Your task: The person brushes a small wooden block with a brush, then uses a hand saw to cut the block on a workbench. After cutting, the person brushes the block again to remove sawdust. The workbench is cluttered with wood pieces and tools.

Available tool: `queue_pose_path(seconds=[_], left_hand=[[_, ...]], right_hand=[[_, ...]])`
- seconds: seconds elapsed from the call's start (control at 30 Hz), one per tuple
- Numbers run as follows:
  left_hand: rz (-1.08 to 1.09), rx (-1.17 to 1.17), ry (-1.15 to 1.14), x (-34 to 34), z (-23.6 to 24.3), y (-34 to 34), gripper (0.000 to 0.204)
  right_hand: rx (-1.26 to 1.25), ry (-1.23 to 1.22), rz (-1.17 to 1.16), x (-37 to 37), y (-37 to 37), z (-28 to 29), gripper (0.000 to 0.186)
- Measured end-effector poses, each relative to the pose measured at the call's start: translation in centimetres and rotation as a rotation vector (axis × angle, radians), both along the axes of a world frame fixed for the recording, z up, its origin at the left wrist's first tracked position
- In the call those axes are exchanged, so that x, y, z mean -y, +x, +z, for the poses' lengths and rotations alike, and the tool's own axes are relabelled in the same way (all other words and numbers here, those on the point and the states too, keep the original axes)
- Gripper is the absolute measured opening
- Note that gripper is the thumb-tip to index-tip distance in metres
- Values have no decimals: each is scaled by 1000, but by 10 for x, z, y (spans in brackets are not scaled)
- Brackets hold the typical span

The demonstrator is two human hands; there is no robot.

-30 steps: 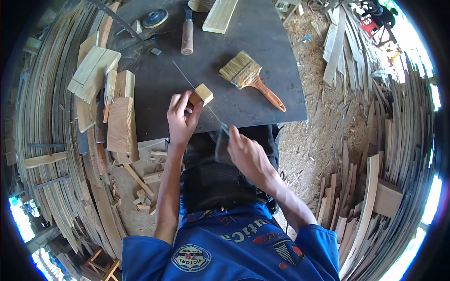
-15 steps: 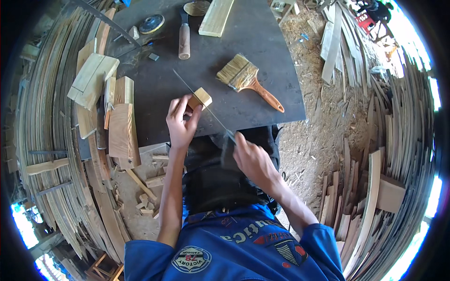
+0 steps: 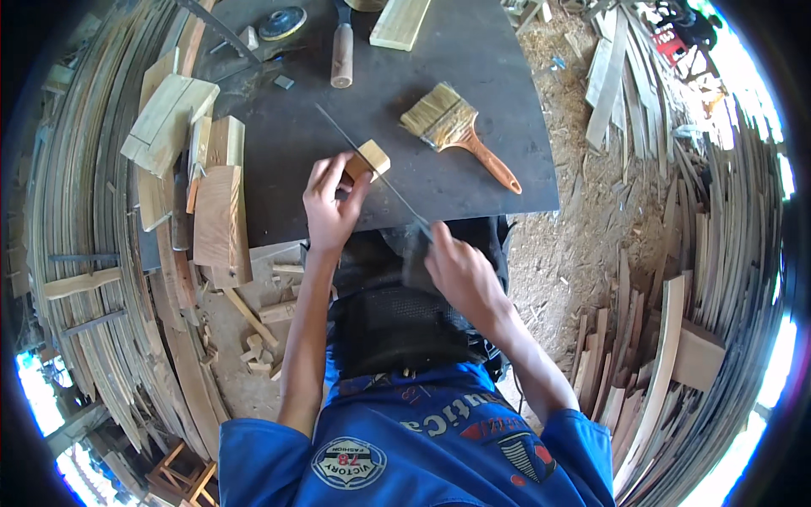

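Knuckles of the right hand (image 3: 460, 264) sit higher in the view than half a second ago, though the camera seems to have shifted too — the pale block (image 3: 378, 155) has risen by nearly as much. Against that block, the far tip of the thin blade (image 3: 340, 129) has gone slightly farther out, and its dark line shows more plainly across the wood; this suggests a short outward stroke, with the piece held steady rather than turned. The right hand is closed, fingers curled round the blade's near end, which blurs in front of the dark trousers (image 3: 397, 321); its forearm slants in from the lower right, so the blade points up and leftward. A little farther out, the left hand (image 3: 329, 207) pinches the block between thumb and fingers, its forearm rising steeply from below. The block is over the near part of the dark tabletop (image 3: 291, 186) — whether its underside rests there I cannot tell. Beyond, to the right, a broad brush (image 3: 456, 127) lies apart from both hands, and farther off come a wooden-handled tool (image 3: 342, 57), a pale board (image 3: 399, 24) and a round disc (image 3: 282, 24).
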State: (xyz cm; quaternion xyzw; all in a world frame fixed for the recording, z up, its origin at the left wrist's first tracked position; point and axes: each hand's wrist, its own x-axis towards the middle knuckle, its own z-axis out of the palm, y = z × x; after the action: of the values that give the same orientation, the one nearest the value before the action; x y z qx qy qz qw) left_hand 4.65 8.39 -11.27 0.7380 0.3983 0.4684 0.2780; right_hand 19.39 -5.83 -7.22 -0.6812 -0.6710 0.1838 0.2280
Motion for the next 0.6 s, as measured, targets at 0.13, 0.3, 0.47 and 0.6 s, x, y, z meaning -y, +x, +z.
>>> queue_pose_path(seconds=[0.13, 0.3, 0.47, 0.6], left_hand=[[26, -21, 4, -1, -3, -1, 31], [28, 12, 20, -1, -1, 0, 31], [26, -12, -27, 0, -4, -2, 29], [28, 19, -4, 1, 0, -2, 31]], right_hand=[[-19, -44, -12, -15, -6, 2, 28], [40, 52, -29, 17, 2, 11, 28], [35, -111, -4, -18, -8, 15, 25], [21, -171, -21, 18, 6, 15, 29]])
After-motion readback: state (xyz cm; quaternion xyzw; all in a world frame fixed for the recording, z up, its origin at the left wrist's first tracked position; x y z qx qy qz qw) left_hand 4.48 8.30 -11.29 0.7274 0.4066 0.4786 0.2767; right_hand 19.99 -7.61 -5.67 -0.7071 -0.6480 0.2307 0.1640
